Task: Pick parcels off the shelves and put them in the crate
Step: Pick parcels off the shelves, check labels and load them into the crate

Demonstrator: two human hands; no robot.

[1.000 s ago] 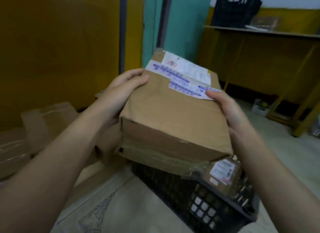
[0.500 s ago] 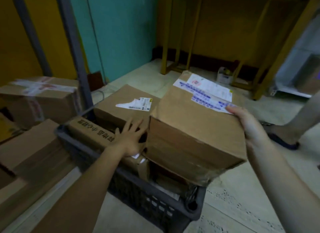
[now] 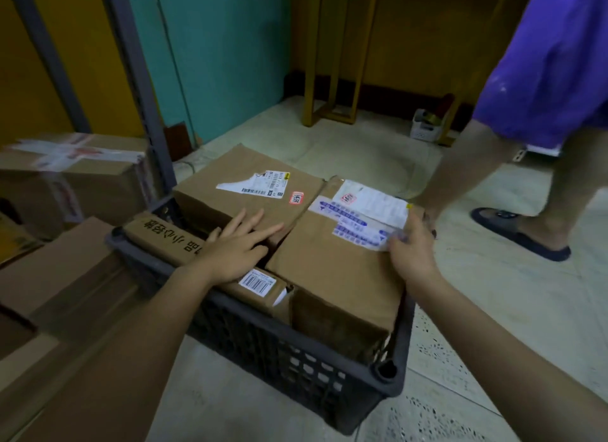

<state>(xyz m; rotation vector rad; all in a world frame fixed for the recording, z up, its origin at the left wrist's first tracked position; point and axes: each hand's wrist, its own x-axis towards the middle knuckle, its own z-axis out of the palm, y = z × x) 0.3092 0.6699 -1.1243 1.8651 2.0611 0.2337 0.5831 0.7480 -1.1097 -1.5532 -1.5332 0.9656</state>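
Your right hand (image 3: 411,250) curls over the edge of a stiff, likely weighty cardboard parcel (image 3: 335,277) in the crate's (image 3: 296,369) right end, best gripped at opposite edges, while your left hand (image 3: 237,247) lies flat-fingered on a neighbouring parcel (image 3: 230,204).

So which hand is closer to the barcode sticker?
Left. The left hand rests right beside the barcode sticker, over the same long box. The right hand is farther off, on the big parcel's right edge.

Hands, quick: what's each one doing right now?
Left hand: open, fingers flat on the torn-label parcel.
Right hand: grips the far edge of the blue-labelled parcel.
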